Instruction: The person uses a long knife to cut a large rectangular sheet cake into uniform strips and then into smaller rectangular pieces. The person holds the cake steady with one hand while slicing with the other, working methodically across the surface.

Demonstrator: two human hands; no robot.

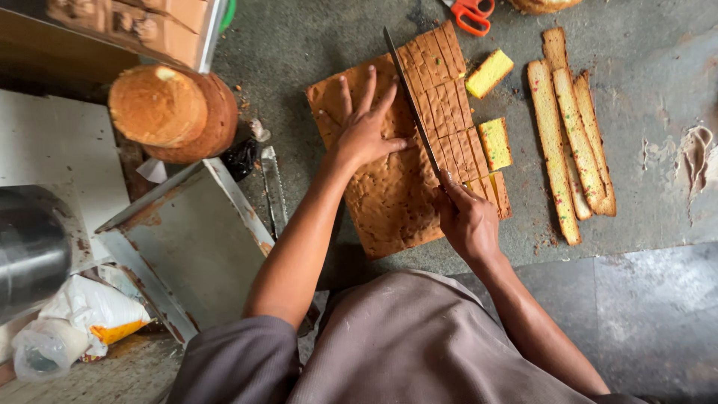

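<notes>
Nearest us, our right hand (465, 218) is wrapped tight around the handle of the knife (410, 105); our left hand (364, 129) lies spread flat on the cake slab (389, 202) at frame centre. Soft and crumbly, probably light; steady it broadly from above.

Rough grey stone counter (314, 45), crumb-strewn. Darker smooth slab (643, 314) at lower right. Worn metal tray (191, 239) at left. White board (52, 157) beyond it. Soft, even light, possibly daylight.
</notes>
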